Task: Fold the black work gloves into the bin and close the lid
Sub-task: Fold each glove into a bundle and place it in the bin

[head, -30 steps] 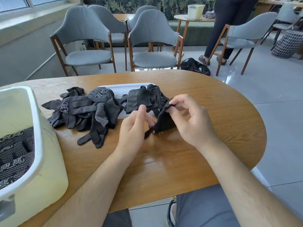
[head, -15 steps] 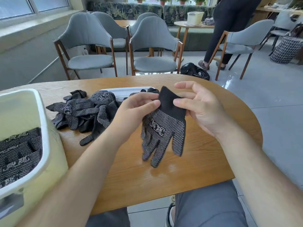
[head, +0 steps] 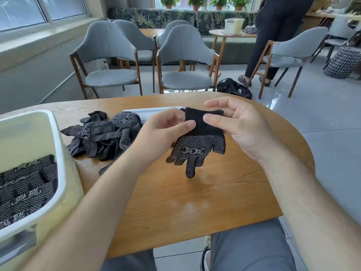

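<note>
A black dotted work glove hangs above the wooden table, cuff up and fingers down. My left hand pinches the cuff's left side and my right hand pinches its right side. A pile of several more black gloves lies on the table to the left. The pale bin stands at the near left, open, with folded gloves inside. The white lid lies flat behind my hands, partly hidden by them.
Grey chairs stand beyond the table's far edge. A black bag lies on the floor. A person in dark clothes stands at the back right by a small round table. My legs show under the near edge.
I lifted one glove out of the heap and spread it. It now hangs by its cuff between both hands, which have risen slightly and pulled the cuff wider.
</note>
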Tool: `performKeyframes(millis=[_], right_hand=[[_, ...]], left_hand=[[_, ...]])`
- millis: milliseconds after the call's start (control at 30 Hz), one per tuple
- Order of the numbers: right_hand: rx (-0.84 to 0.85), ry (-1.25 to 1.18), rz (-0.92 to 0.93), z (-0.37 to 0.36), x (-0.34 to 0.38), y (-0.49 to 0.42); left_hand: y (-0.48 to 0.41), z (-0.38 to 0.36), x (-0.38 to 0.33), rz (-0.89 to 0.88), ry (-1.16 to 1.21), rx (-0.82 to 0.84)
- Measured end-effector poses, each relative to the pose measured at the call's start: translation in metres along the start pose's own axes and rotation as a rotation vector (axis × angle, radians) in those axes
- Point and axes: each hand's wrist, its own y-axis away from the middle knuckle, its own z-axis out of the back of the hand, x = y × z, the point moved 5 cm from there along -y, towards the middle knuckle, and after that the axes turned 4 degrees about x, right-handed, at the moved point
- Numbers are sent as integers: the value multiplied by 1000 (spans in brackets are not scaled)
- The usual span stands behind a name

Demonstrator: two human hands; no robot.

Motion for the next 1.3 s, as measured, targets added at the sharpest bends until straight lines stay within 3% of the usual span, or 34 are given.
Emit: performKeyframes(millis=[200, 267, 333, 400, 433, 600, 700, 767, 867, 1100, 1233, 1300], right_hand=[[78, -110, -159, -7, -17, 10], [39, 29, -227, -7, -30, 8], [-18, 103, -236, -8, -32, 4], [-71, 137, -159, -11, -24, 1], [-93, 157, -92, -12, -19, 0], [-165, 319, 281, -15, -1, 8], [-87, 413, 165, -12, -35, 25], [-48, 513, 73, -12, -67, 43], [49, 613, 86, -20, -96, 67], [199, 706, 161, -31, -98, 101], [341, 707, 59, -34, -95, 108], [324, 623, -3, -31, -93, 102]], left_hand=[[11, 7, 20, 45, 149, 47], [13, 10, 27, 66, 68, -21], [12, 14, 28, 27, -237, -136], [9, 18, 18, -52, -571, -272], [7, 18, 10, -116, -631, -318], [12, 11, -26, -403, -627, -372], [21, 10, 8, -366, -734, -273], [35, 7, 46, -325, -839, -99], [61, -3, 86, -314, -1027, 146], [92, -11, 80, -356, -953, 261], [101, -17, 78, -342, -913, 324], [98, -19, 74, -325, -860, 327]])
